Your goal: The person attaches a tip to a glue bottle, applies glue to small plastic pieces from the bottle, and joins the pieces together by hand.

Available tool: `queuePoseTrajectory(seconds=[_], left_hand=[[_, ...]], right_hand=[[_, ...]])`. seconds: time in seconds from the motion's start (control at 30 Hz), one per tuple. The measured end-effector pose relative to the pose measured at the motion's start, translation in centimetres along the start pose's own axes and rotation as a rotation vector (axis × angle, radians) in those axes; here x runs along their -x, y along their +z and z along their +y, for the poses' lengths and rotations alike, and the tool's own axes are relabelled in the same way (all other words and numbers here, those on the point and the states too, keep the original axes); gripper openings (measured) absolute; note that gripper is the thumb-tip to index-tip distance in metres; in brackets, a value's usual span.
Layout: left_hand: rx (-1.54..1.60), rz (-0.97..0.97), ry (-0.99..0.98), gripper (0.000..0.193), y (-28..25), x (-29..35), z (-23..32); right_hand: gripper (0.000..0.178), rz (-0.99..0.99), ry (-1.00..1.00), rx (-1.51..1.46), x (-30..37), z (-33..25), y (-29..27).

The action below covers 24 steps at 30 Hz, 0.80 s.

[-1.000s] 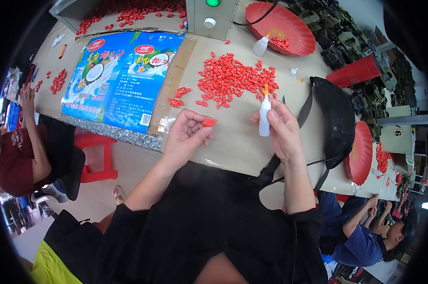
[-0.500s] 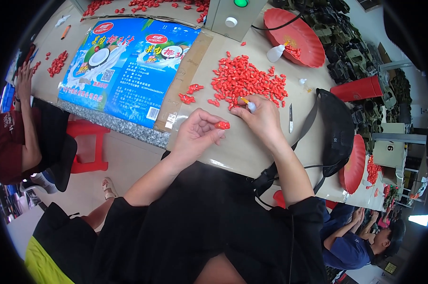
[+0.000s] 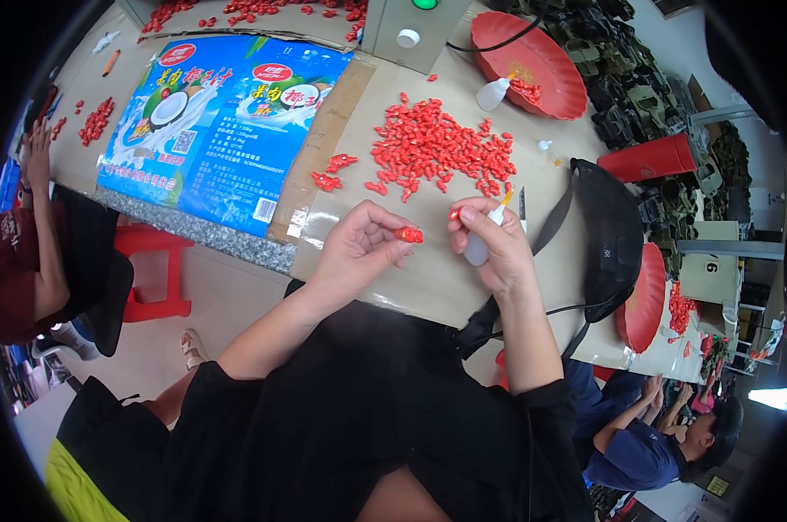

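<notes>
My left hand [image 3: 358, 248] pinches a small red figure with gold marks [image 3: 408, 235] between thumb and fingers. Close beside it, above the near part of the table, my right hand [image 3: 504, 252] has a small translucent squeeze bottle [image 3: 476, 251] tucked in its grip, its yellow tip pointing up and away. Between that hand's thumb and forefinger sits another small red piece [image 3: 454, 214]. Beyond both hands spreads a pile of small red pieces [image 3: 437, 148]. A few red pieces [image 3: 327, 181] lie apart, left of the pile.
Right of the pile are a craft knife [image 3: 522, 204], a black bag [image 3: 615, 244] and a red canister [image 3: 650, 167]. A red plate [image 3: 541, 65] and white bottle [image 3: 492, 94] stand farther back. Blue printed cardboard [image 3: 210, 130] covers the left. Other people sit at left and lower right.
My right hand has drawn back from the pile's near edge, toward me and to the right, with a red piece now in its fingertips. My left hand keeps its figure.
</notes>
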<state>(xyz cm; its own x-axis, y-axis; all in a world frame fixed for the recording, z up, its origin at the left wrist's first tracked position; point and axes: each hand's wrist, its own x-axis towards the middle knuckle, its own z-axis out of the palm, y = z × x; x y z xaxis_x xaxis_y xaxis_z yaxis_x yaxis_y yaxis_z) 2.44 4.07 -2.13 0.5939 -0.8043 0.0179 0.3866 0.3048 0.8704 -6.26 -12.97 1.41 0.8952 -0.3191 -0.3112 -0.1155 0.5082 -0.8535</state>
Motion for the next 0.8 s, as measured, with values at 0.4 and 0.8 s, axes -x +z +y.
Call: queuePoseTrajectory(seconds=[0.4,0.8], left_hand=[[-0.034,-0.054,-0.036,0.016,1.2,-1.0,-0.6],[-0.099,-0.083,-0.038,0.015,1.4,-1.1,-0.7]], right_hand=[[0.01,-0.006,-0.029,-0.253,1.6,1.4,-0.9],[0.01,0.025,0.007,-0.221,1.8,1.8,-0.8]])
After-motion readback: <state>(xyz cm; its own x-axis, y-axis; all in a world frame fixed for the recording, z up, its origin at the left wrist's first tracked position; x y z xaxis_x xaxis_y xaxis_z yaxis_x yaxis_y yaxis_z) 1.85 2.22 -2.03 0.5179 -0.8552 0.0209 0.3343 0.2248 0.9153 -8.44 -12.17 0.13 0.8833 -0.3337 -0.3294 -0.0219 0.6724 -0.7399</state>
